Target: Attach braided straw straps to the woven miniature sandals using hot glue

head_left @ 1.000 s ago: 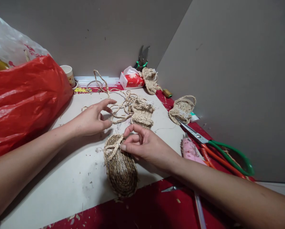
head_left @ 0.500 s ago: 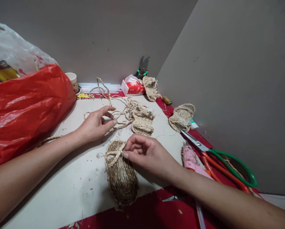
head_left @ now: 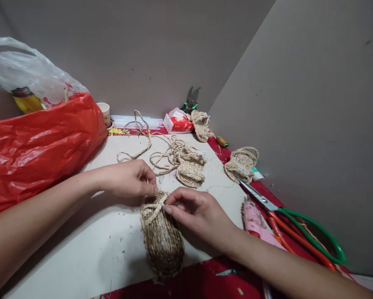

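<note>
A small woven straw slipper (head_left: 164, 243) with crossed straw straps lies sole-length toward me, at the front edge of the white board. My right hand (head_left: 194, 211) pinches at the right side of its straps; whatever small thing may be between thumb and finger is too small to make out. Just above the slipper's far end is my left hand (head_left: 133, 178), its fingers curled together and their tips partly hidden. Beyond the hands sits another straw slipper (head_left: 191, 168) with clear beads, beside a loose braided straw cord (head_left: 149, 143).
Large scissors (head_left: 264, 201) with green and orange handles lie at the right, near a pink-wrapped tool (head_left: 253, 218) and a beaded straw slipper (head_left: 240, 162). A red plastic bag (head_left: 45, 145) bulks at the left. Behind stand a paper cup (head_left: 103, 111), tissue pack (head_left: 178, 122) and pruning shears (head_left: 191, 99).
My left hand has come down and right to the slipper's far end, its fingers closing. The cord near it now lies farther back. My right hand keeps its pinch at the straps.
</note>
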Tool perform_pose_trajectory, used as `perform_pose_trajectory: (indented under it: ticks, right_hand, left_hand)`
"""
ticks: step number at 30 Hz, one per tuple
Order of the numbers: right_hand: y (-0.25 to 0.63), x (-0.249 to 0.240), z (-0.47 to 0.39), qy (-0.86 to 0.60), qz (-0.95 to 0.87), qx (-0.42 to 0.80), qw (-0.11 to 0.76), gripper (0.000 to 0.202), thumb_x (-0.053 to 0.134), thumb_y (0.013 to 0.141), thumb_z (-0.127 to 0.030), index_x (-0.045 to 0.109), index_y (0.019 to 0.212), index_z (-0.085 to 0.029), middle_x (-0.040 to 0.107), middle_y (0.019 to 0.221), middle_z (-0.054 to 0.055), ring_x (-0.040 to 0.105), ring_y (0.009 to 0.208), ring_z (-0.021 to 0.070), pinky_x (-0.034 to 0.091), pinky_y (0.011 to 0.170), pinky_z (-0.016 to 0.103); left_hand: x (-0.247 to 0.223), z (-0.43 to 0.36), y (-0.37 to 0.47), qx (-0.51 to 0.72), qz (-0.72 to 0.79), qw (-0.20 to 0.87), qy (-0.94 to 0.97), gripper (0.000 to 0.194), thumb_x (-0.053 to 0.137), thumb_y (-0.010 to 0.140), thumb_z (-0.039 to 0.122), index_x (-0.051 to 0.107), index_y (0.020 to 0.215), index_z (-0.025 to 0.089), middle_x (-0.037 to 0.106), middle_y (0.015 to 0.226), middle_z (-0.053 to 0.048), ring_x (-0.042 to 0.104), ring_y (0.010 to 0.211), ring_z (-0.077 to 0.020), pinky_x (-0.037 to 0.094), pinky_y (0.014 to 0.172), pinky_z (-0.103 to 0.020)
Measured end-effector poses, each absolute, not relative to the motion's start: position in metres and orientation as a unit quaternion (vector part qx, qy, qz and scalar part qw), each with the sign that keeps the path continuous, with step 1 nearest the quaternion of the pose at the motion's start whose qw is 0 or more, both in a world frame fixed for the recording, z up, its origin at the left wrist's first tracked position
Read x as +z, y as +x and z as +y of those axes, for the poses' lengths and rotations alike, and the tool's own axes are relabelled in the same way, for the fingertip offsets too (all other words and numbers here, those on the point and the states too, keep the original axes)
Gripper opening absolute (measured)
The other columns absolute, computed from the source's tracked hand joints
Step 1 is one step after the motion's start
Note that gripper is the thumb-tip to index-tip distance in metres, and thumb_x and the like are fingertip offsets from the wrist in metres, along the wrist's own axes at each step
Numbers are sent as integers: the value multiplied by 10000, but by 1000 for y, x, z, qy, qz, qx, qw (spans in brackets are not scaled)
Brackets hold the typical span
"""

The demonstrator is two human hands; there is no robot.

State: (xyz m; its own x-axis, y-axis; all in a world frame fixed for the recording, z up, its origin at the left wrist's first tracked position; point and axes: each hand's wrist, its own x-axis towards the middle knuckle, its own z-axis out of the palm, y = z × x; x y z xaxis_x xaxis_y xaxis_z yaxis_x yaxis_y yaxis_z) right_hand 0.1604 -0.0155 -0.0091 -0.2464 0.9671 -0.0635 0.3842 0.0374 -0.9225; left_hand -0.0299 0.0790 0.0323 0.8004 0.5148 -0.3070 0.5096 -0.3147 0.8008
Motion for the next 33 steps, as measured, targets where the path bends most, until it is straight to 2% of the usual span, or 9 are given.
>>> perform_pose_trajectory:
  ticks: [3,6,10,13,19,25,33]
  right_hand:
    - [159,-9,-15,-520,-634,468,329,117,621,792,-286,611,723,-192,447,565,-48,366,526,103,299,508,243]
    - [157,-8,-14,-520,-611,488,343,105,645,767,-276,590,767,-187,465,585,-56,391,535,94,311,511,229]
    - [158,-6,-13,-508,-576,533,355,236,671,746,-276,540,927,-203,582,687,-40,465,572,92,352,539,221]
    - [160,-6,-12,-507,-571,546,345,330,669,750,-268,544,1051,-210,599,706,-41,472,576,90,359,556,227]
    - [160,-8,-9,-512,-541,583,325,312,712,699,-326,635,956,-167,567,680,-40,458,557,75,349,554,225]
    - [159,-6,-8,-507,-503,624,317,398,794,609,-420,627,857,-156,551,637,-54,455,551,66,334,546,207]
    - [158,-7,-6,-508,-504,623,316,253,761,642,-292,597,771,-151,481,585,-72,376,519,55,272,502,196]
  left_hand:
    - [35,78,-33,-77,284,526,798,217,554,806,288,609,657,140,432,538,54,338,489,-68,286,468,-187]
    - [30,78,-31,-106,286,556,773,247,575,797,310,563,612,147,393,485,66,309,444,-66,243,431,-193]
    - [22,82,-30,-110,276,608,737,231,607,778,312,539,624,154,406,482,68,309,433,-66,232,423,-199]
    - [19,82,-30,-115,269,638,713,183,646,738,303,556,682,154,442,514,66,330,448,-68,243,436,-202]
    - [13,80,-26,-104,286,619,724,214,670,713,296,524,645,155,418,510,71,305,445,-58,227,425,-193]
    - [13,77,-23,-96,303,591,741,176,664,690,245,523,635,154,424,518,68,330,461,-59,255,437,-190]
    - [15,72,-19,-77,322,574,749,139,641,662,209,517,621,162,423,515,72,326,473,-67,244,442,-202]
